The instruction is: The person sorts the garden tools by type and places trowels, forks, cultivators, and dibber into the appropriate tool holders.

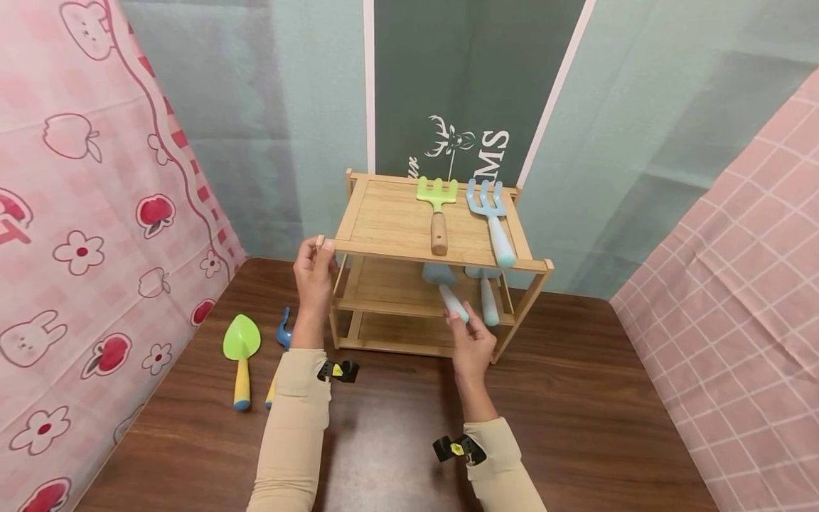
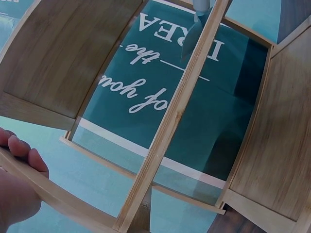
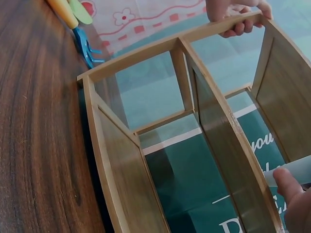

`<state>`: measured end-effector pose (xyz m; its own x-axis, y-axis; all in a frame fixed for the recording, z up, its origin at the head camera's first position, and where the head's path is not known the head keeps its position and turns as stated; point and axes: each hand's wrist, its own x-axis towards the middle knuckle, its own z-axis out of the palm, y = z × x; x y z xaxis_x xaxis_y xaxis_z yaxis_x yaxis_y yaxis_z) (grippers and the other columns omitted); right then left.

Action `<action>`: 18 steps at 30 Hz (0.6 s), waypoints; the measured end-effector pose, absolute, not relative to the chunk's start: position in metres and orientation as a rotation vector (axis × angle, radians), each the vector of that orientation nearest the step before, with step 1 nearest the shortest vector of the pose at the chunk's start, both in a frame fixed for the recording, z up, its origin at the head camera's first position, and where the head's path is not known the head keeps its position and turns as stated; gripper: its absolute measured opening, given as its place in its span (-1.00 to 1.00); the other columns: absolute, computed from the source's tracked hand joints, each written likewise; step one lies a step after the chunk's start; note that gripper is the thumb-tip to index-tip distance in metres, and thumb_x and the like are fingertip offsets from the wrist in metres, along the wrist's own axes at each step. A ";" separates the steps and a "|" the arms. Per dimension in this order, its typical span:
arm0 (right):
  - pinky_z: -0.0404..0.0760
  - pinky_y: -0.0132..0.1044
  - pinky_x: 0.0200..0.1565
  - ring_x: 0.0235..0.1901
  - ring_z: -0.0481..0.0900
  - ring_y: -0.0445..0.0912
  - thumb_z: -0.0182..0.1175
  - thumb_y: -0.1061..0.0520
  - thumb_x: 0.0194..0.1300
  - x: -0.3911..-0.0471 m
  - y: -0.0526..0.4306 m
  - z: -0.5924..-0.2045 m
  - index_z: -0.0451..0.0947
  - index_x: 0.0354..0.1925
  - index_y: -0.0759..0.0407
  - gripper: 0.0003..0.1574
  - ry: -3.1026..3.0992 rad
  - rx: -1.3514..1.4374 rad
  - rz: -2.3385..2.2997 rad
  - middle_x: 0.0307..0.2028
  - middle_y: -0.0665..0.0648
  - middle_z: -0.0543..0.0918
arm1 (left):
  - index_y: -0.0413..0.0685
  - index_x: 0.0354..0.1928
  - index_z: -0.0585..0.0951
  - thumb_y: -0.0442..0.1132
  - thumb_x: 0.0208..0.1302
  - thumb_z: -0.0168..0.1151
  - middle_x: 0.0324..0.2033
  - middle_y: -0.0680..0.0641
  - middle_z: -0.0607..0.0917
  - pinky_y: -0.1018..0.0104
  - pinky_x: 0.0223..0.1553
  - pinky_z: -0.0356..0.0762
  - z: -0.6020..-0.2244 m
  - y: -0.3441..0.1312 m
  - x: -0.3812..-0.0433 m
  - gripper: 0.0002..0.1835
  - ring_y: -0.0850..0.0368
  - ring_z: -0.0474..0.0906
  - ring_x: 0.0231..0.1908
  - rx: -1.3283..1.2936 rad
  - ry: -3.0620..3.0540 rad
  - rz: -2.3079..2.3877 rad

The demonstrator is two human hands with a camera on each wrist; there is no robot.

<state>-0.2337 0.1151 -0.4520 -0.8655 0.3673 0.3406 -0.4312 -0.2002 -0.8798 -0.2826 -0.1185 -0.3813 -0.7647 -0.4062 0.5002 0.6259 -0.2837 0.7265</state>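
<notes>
Blue-bladed garden trowel sits at the upper bay of the three-tier wooden rack, blade inside and handle angled out over the front edge. The right hand grasps it, thumb and fingers pinching the aqua end of the handle; the blade points away from the grip, up and to the left. Whether the blade bears on the middle shelf cannot be told. The left hand is clenched around the rack's top front left corner. The left wrist view shows the blade on the upper side of the middle shelf's edge, a relation the top board partly masks in the head view; it also shows white lettering on the backdrop behind the bays. The right wrist view shows the left hand's curled fingers at the top rail. The bay opens forward between the top and middle front rails; the trowel has shelf span to its left as far as the side frame, while a second pale handle stands near on its right. Above lie a green rake and a blue fork. Left of the rack, a green trowel and a blue rake lie on the dark wood table.
</notes>
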 end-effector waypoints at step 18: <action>0.42 -0.52 -0.55 -0.58 0.58 0.01 0.45 0.20 -0.05 -0.236 0.106 -0.446 0.61 -0.28 0.42 -0.62 -1.866 0.008 1.553 -0.45 0.29 0.66 | -0.08 -0.27 0.51 -0.35 0.29 0.07 -0.59 0.00 0.40 0.40 -0.48 0.25 -0.382 -0.117 -0.283 -0.95 0.16 0.24 -0.58 -0.273 -1.338 -2.052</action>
<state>-0.2356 0.1057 -0.4456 -0.7560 0.4145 0.5067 -0.4229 0.2816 -0.8613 -0.2828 -0.1169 -0.3817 -0.7579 -0.4142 0.5040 0.6283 -0.2554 0.7349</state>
